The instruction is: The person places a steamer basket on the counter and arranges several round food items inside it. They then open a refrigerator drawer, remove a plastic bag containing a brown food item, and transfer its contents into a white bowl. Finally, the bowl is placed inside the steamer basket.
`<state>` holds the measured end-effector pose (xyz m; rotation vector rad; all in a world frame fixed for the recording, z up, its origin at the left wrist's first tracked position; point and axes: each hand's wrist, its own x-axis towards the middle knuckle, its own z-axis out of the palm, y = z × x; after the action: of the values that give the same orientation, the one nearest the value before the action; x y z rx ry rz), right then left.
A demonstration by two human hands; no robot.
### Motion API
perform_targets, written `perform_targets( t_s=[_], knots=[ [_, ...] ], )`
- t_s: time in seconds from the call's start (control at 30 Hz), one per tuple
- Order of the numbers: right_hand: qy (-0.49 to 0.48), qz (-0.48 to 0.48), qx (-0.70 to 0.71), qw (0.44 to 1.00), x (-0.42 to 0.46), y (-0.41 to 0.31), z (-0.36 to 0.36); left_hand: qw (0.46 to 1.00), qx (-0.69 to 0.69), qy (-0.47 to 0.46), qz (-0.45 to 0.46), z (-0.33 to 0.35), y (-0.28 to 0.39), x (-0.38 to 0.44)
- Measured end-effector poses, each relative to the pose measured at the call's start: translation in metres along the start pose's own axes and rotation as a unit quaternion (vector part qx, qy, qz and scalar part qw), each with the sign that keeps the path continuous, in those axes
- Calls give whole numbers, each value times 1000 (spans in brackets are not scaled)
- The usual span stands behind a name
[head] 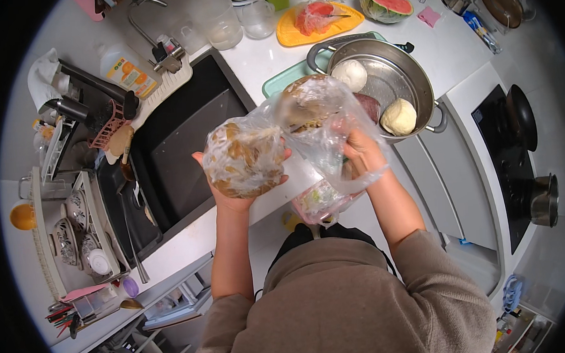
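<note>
A brown-and-white lump of food in clear plastic wrap (245, 157) rests on my left hand (235, 193), which cups it from below over the front edge of the sink. My right hand (360, 143) grips a clear plastic bag (326, 140); a second brownish lump (307, 101) shows in or behind its upper part, partly blurred. Just beyond stands a two-handled steel steamer pot (413, 69) with a perforated bottom. Inside it lie a white dough ball (350, 75), a pale yellow dough ball (398, 116) and a dark reddish piece (368, 107), partly hidden by the bag.
Left of the counter is a black sink (197, 104) beside a dish rack (93, 224). A green board (287, 78) lies partly under the pot. Behind are a yellow tray (287, 30) and a cut watermelon (386, 3). A pink-rimmed container (319, 201) sits below the bag; the cooktop (502, 165) is right.
</note>
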<state>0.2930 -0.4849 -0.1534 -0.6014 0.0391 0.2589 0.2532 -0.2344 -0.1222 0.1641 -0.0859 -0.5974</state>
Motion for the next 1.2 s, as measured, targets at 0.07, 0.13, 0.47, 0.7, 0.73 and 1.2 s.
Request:
perform_targets(
  t_s=[0.07, 0.13, 0.47, 0.7, 0.73, 1.2],
  knots=[
    [-67, -9, -6, 998, -20, -32, 62, 999, -5, 33, 9, 7, -11, 3],
    [-33, -22, -124, 991, -24, -46, 62, 993, -63, 95, 35, 14, -26, 7],
    [-48, -46, -363, 929, -31, -94, 120, 998, -14, 4, 54, -28, -38, 14],
    [-25, 101, -336, 936, -18, -95, 138, 989, 127, -67, 26, -31, -37, 18],
    [-21, 119, -323, 939, -17, -94, 139, 990, 126, -67, -14, -32, -35, 19],
    [112, 181, -170, 962, -34, -61, 103, 984, 118, 100, 89, -42, -56, 4]
  ],
)
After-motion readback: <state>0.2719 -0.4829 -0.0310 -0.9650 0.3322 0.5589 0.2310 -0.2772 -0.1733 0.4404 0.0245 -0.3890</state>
